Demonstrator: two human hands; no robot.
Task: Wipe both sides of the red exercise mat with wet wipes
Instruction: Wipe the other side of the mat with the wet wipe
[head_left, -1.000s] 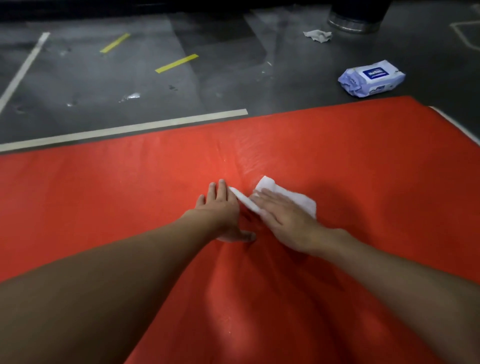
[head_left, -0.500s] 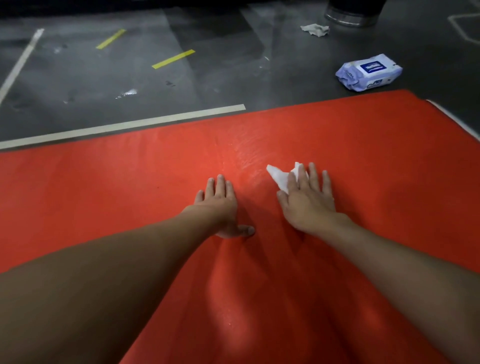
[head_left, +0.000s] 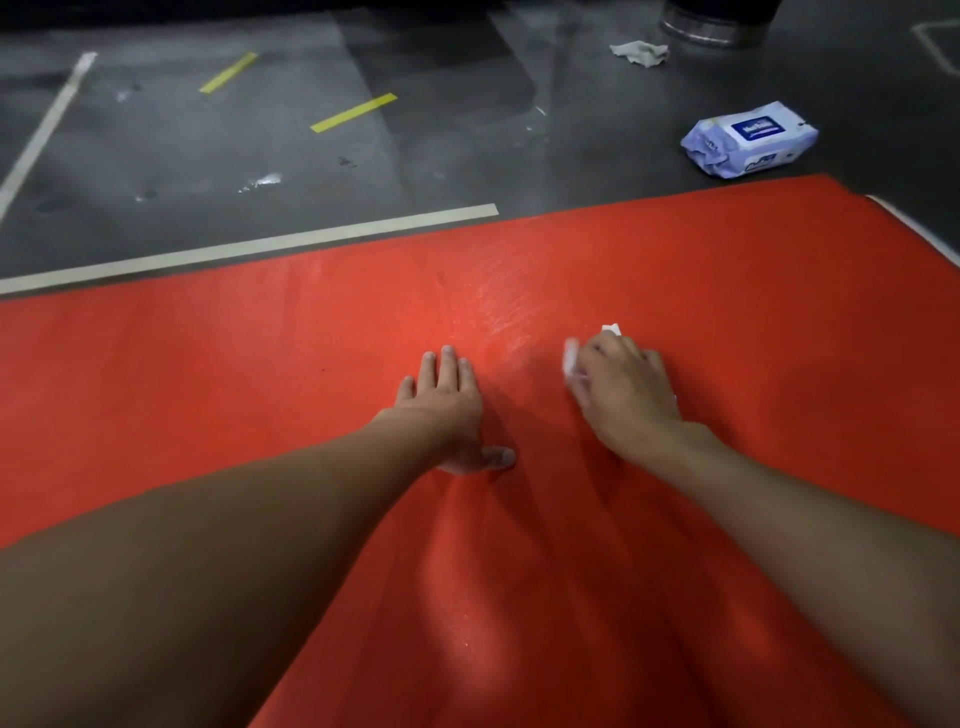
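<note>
The red exercise mat (head_left: 260, 374) lies flat on the dark floor and fills most of the view. My left hand (head_left: 447, 410) rests flat on it, fingers straight and thumb spread. To its right, my right hand (head_left: 621, 397) has its fingers curled over a white wet wipe (head_left: 571, 358). Only small bits of the wipe show at the fingertips and by the thumb; the rest is hidden under the hand. A wet streak shines on the mat just beyond the two hands.
A pack of wet wipes (head_left: 750, 139) lies on the floor past the mat's far right corner. A crumpled used wipe (head_left: 640, 53) sits farther back beside a dark round base (head_left: 711, 26). Tape lines (head_left: 249, 249) cross the floor.
My right hand slid the wipe to the right and away from the left hand, then its fingers curled and bunched the wipe beneath them. The left hand stayed pressed in place.
</note>
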